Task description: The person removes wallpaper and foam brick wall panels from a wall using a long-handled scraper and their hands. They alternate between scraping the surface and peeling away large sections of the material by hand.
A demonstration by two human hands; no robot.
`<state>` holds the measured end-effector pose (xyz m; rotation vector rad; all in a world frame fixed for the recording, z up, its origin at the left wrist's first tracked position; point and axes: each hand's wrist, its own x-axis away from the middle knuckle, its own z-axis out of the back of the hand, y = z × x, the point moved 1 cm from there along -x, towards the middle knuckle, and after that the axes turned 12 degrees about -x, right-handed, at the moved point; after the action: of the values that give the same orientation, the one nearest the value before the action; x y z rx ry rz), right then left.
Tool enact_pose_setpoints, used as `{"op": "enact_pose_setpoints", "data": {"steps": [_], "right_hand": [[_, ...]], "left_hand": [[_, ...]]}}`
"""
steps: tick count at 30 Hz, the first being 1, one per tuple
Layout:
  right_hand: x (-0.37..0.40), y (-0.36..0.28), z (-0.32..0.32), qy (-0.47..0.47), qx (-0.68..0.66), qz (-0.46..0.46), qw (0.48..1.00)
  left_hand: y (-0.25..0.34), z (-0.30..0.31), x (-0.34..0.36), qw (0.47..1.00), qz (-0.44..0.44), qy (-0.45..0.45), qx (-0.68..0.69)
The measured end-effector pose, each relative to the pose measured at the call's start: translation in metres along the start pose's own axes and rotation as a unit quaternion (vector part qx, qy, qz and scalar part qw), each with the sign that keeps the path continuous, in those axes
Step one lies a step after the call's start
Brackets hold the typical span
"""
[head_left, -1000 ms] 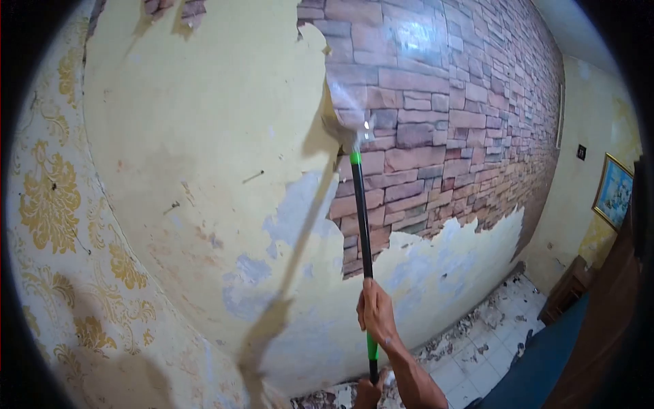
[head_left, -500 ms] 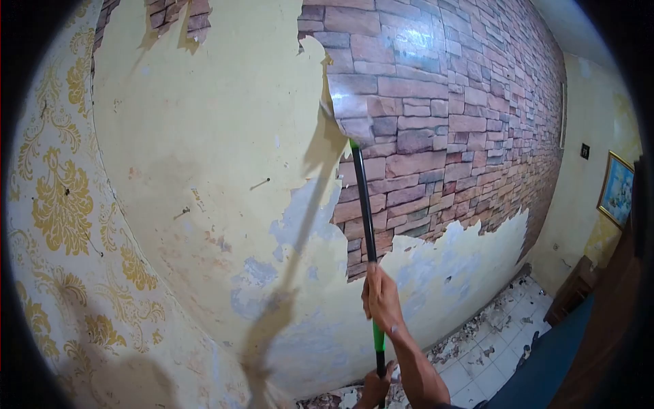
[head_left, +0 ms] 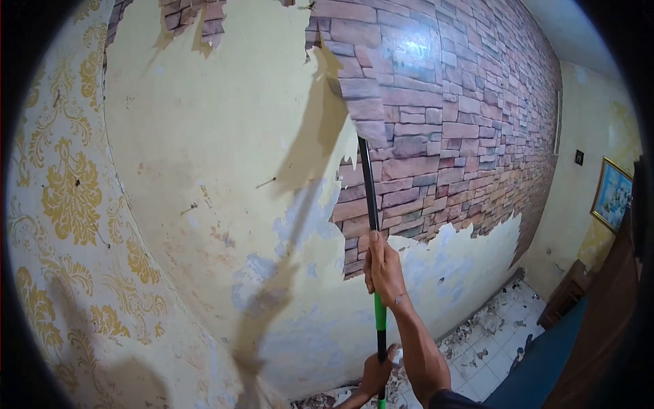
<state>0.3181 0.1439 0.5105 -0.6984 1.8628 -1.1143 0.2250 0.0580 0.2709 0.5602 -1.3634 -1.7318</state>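
Pole (head_left: pixel 370 191) pushed higher, its top now hidden behind a wider loose flap (head_left: pixel 363 110) | right hand (head_left: pixel 385 273) above, left hand (head_left: pixel 375 374) below, both wrapped around it | flap at left edge of brick-print wallpaper (head_left: pixel 449 129); peeling seems to be advancing

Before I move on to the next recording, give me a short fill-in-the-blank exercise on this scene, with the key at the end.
1. On the pole, the right hand sits ____ than the left hand.
2. The pole's two colours are black and ____.
3. The largest bare area of wall lies to the ____ of the stone-patterned covering.
4. The framed picture hangs toward the ____ edge of the view.

Missing words: higher; green; left; right.
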Motion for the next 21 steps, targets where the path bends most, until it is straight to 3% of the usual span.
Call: {"op": "enact_pose_setpoints", "data": {"steps": [4,6,9,12,14,17,19,21], "right_hand": [[-0.086,-0.086,-0.018,-0.061,0.082,0.142,0.985],[-0.123,-0.128,-0.040,-0.032,0.012,0.114,0.993],[-0.119,-0.136,-0.034,-0.032,0.010,0.119,0.992],[-0.092,-0.110,-0.017,-0.057,0.036,0.111,0.992],[-0.071,-0.078,-0.005,-0.052,0.037,0.102,0.993],[-0.064,-0.071,-0.002,-0.029,0.038,0.069,0.996],[-0.091,-0.097,-0.011,-0.038,0.066,0.127,0.989],[-0.135,-0.161,-0.029,-0.062,0.078,0.171,0.980]], "left_hand": [[0.098,0.045,-0.045,0.994,-0.098,0.043,-0.005],[0.158,0.068,-0.069,0.988,-0.140,0.069,0.005],[0.169,0.059,-0.067,0.986,-0.148,0.060,0.038],[0.129,0.032,-0.046,0.982,-0.171,0.027,0.077],[0.085,0.013,-0.035,0.970,-0.156,-0.004,0.189],[0.073,0.008,-0.023,0.975,-0.154,0.013,0.160],[0.090,0.015,-0.057,0.965,-0.224,0.043,0.132],[0.168,0.045,-0.077,0.949,-0.288,0.079,0.099]]}}
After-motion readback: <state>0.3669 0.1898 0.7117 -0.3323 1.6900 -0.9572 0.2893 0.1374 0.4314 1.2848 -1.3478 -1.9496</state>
